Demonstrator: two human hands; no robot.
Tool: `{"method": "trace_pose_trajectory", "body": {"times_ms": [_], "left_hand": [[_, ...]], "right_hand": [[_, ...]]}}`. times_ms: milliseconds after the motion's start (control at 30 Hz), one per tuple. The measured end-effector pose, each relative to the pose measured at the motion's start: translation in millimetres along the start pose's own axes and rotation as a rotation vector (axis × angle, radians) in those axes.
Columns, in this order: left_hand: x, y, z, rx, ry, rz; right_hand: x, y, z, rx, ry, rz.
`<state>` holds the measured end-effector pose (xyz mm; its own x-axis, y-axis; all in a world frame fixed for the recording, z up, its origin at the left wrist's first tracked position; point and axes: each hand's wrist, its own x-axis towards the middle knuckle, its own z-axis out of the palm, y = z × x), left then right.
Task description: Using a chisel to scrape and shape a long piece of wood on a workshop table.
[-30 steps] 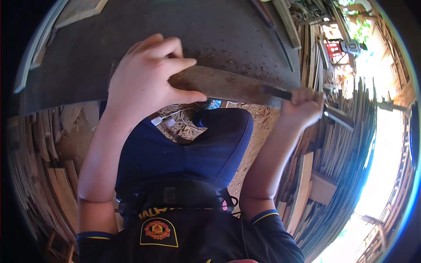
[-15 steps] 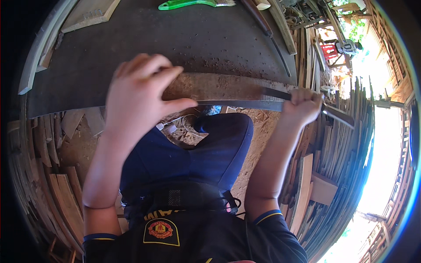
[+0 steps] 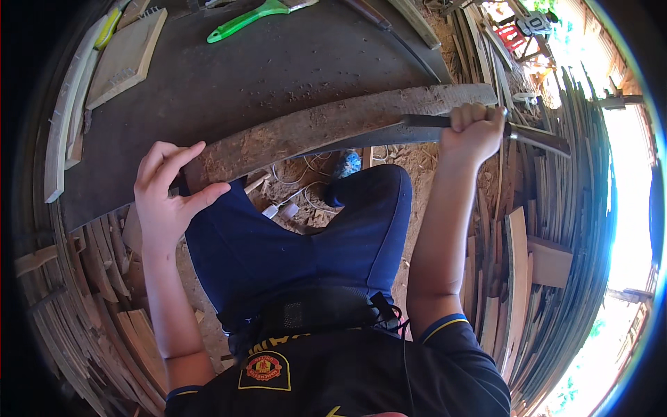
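Since a moment ago the left hand (image 3: 170,198) has slid off the top of the long rough wooden plank (image 3: 333,128) to its near end, where it now rests with fingers spread wide, thumb hooked under the end and palm against the wood. That plank lies along the front edge of the dark counter (image 3: 278,62), reaching from the left hand across to the right. The right hand (image 3: 476,128) is closed in a fist round the handle of a long dark blade (image 3: 389,132), pressed along the plank's lower edge. Farther back on the counter lie a green-handled tool (image 3: 243,17) and a pale wooden board (image 3: 128,52). Stacked timber slats (image 3: 514,243) stand just beside the right arm.
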<state>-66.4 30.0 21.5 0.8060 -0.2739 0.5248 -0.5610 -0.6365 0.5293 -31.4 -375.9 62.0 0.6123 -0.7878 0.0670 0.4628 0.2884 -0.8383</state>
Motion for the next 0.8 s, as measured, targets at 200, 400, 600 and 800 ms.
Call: {"method": "trace_pose_trajectory", "body": {"times_ms": [200, 400, 600, 800], "left_hand": [[4, -1, 1, -0.057, -0.039, -0.005], [-6, -8, -7, -0.047, 0.000, -0.069], [4, -1, 10, 0.028, 0.049, 0.040], [3, 12, 21, -0.007, 0.013, -0.016]], "right_hand": [[-8, 14, 6, 0.066, 0.026, 0.076], [-62, 25, 40, 0.050, -0.155, 0.225], [8, 7, -6, 0.038, 0.001, 0.057], [-71, 39, 48, 0.058, -0.150, 0.329]]}}
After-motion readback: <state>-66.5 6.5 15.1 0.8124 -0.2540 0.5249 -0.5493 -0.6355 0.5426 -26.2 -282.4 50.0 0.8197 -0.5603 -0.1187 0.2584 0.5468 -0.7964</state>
